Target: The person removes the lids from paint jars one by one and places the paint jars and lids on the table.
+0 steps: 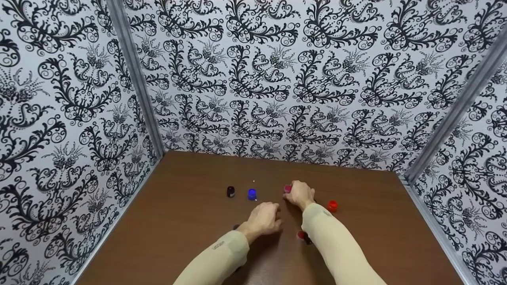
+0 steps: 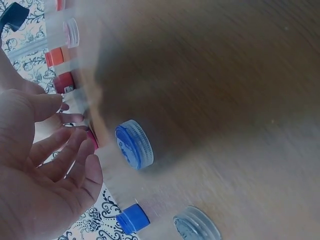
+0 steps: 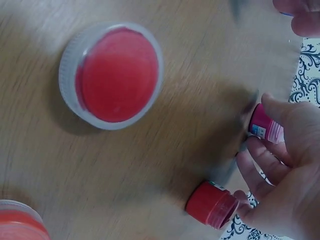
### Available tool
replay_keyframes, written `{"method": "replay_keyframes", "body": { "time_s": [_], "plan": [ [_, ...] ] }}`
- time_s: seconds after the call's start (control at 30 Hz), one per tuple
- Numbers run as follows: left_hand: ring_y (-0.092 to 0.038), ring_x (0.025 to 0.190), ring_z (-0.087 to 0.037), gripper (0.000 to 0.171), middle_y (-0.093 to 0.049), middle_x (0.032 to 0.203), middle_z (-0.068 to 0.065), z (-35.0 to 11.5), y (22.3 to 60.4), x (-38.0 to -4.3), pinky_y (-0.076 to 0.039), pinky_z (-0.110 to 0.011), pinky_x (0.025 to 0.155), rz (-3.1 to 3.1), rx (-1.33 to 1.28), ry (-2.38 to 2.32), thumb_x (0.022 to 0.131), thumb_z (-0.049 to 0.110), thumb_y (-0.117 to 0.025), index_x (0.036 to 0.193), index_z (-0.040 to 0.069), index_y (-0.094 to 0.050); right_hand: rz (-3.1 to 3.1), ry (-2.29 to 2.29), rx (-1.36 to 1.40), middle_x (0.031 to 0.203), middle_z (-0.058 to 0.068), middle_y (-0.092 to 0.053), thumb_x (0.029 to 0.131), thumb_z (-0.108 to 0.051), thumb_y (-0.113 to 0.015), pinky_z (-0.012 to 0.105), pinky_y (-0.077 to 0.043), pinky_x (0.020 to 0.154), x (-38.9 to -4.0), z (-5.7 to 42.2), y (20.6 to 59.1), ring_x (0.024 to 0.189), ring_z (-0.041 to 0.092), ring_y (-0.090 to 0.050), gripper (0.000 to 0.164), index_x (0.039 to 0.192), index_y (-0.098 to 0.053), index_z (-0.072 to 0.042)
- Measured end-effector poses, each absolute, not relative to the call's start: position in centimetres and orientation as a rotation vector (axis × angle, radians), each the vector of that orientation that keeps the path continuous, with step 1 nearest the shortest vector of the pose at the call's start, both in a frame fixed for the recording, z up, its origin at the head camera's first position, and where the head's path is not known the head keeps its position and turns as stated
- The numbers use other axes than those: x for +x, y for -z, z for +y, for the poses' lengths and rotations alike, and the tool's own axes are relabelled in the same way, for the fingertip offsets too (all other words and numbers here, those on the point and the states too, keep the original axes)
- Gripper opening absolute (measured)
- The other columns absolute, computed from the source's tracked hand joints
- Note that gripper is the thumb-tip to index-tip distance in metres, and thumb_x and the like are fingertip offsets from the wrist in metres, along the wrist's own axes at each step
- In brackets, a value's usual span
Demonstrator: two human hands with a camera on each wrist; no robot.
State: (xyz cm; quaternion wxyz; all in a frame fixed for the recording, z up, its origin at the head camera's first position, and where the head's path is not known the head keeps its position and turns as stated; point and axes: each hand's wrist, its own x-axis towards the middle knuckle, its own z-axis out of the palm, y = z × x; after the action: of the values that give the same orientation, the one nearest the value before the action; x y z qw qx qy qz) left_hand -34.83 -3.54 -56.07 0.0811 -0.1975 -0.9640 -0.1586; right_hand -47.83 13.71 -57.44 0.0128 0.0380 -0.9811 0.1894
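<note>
In the head view my right hand [image 1: 300, 194] reaches to a small magenta paint jar [image 1: 287, 189] at the middle of the table. Up close, the right wrist view has the thumb and fingers pinching this magenta jar [image 3: 260, 122], whose clear threaded neck has no lid on. A red jar [image 3: 207, 202], also lidless, stands beside the little finger. My left hand [image 1: 263, 219] hovers nearer to me with loosely bent fingers and nothing in them. Below it, a round blue lid [image 2: 134, 144] with a clear ribbed rim lies on the wood.
A black jar [image 1: 230, 192] and a blue jar [image 1: 252, 194] stand left of the magenta one, an orange-red jar [image 1: 332, 206] to its right. Round lids lie nearer me: red [image 3: 120, 75], orange [image 3: 20, 227], grey [image 2: 192, 227]. Patterned walls [image 1: 261, 79] bound the brown table [image 1: 190, 174].
</note>
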Motion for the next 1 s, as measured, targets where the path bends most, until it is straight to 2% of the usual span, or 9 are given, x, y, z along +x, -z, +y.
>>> {"method": "replay_keyframes", "body": {
  "time_s": [0.4, 0.67, 1.0],
  "plan": [
    [-0.078, 0.099, -0.026, 0.028, -0.08, 0.107, -0.006, -2.9, 56.7, -34.9, -0.066, -0.04, 0.087, -2.894, -0.591, 0.548, 0.096, 0.029, -0.083, 0.113, 0.008, -0.077, -2.998, -0.579, 0.136, 0.124, 0.022, -0.081, 0.095, -0.035, -0.087, 0.071, -0.049, 0.109, -47.4, 14.9, 58.2, 0.118, 0.047, -0.074, 0.044, 0.121, -0.075, -0.002],
    [-0.078, 0.101, -0.026, 0.03, -0.08, 0.109, -0.007, -2.9, 57.0, -34.8, -0.066, -0.04, 0.091, -2.911, -0.587, 0.588, 0.097, 0.031, -0.083, 0.116, 0.008, -0.077, -2.908, -0.61, 0.15, 0.113, 0.023, -0.082, 0.094, -0.036, -0.086, 0.069, -0.054, 0.104, -47.3, 15.5, 58.9, 0.112, 0.049, -0.076, 0.041, 0.113, -0.075, -0.002],
    [-0.078, 0.098, -0.027, 0.028, -0.081, 0.105, -0.007, -4.2, 56.7, -35.6, -0.066, -0.042, 0.088, -2.871, -0.556, 0.619, 0.096, 0.028, -0.083, 0.114, 0.007, -0.079, -2.849, -0.673, 0.162, 0.112, 0.019, -0.085, 0.092, -0.035, -0.085, 0.062, -0.061, 0.098, -46.6, 15.2, 56.9, 0.108, 0.045, -0.079, 0.035, 0.111, -0.079, -0.006]
  ]
}}
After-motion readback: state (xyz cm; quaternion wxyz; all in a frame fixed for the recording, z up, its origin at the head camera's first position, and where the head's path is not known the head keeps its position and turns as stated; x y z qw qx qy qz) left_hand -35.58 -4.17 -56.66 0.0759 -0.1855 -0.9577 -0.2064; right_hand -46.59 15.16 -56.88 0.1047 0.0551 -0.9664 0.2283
